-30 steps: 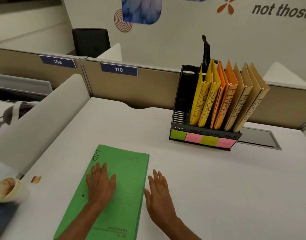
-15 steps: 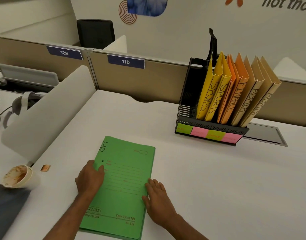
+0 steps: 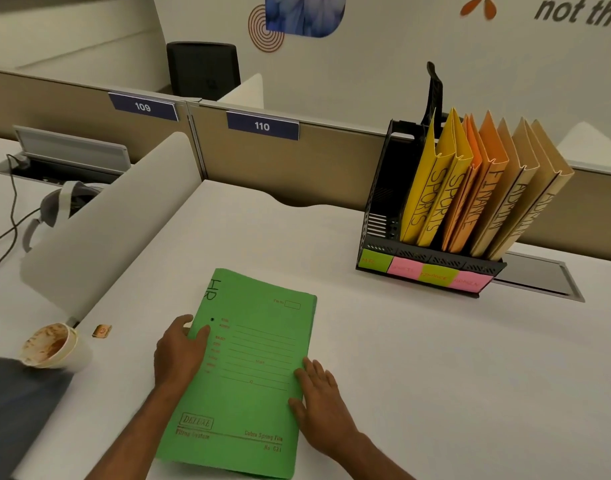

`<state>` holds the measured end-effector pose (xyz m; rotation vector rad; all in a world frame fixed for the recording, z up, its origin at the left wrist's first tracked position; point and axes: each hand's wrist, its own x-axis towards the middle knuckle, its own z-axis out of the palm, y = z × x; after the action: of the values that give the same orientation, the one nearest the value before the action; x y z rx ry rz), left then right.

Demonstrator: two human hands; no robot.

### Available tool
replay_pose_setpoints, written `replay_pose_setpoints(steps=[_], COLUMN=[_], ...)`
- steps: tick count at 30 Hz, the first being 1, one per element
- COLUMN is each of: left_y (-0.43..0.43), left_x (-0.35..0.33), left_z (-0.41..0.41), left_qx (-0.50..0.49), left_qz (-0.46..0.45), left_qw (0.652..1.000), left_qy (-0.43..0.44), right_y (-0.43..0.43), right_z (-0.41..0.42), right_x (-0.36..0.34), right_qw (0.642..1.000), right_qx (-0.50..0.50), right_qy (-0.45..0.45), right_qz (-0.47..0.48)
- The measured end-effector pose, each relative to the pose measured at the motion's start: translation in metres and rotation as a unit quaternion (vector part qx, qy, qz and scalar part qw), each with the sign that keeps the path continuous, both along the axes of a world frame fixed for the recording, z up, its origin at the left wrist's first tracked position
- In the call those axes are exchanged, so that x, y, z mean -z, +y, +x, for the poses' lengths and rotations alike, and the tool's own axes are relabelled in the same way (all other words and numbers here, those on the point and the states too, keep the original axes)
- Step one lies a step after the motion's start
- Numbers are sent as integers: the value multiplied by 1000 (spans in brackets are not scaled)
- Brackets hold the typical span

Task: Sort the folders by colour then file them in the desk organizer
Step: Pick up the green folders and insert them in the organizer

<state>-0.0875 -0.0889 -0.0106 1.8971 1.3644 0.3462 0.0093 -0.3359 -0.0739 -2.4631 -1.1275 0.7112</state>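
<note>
Near the desk's front edge the green folder (image 3: 248,368) lies flat, long axis running away from me, my left hand (image 3: 179,355) curled over its left edge, right hand (image 3: 317,400) spread flat against its right edge, the organizer (image 3: 380,202) far right

Folder (image 3: 248,368) flat on desk (image 3: 435,375), organizer (image 3: 428,265) behind right, cup (image 3: 54,346) far left

Two bare forearms reach in from the lower edge, with no sleeves, watch or bracelet showing. The left hand (image 3: 179,355) and the right hand (image 3: 319,403) wear no gloves; any ring is too blurred to tell
</note>
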Motion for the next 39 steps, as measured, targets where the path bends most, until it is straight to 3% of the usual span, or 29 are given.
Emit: replay_pose_setpoints(steps=[6,10,15,21,26,32,39], left_y=[14,13,15,14,6,-7,-17], left_x=[-11,-26,-50,-69,-81,-97,-129], left_z=[-1,3,15,40,58,89,142], left_qx=[-42,-32,-28,-7,81,73,35], left_qz=[-206,-214,-226,-268,-342,-317,-226], left_qw=[965,954,935,907,889,898,884], left_qy=[-155,-208,-273,-324,-294,-297,-408], right_y=[-1,-2,3,7,9,3,-1], right_z=[1,1,9,27,57,94,101], right_x=[-8,-21,-35,-53,-72,-89,-97], right_qw=[998,972,904,832,808,811,781], right_qx=[22,142,299,374,405,412,467], right_qy=[45,119,222,308,306,272,253], right_qz=[34,144,209,271,299,315,328])
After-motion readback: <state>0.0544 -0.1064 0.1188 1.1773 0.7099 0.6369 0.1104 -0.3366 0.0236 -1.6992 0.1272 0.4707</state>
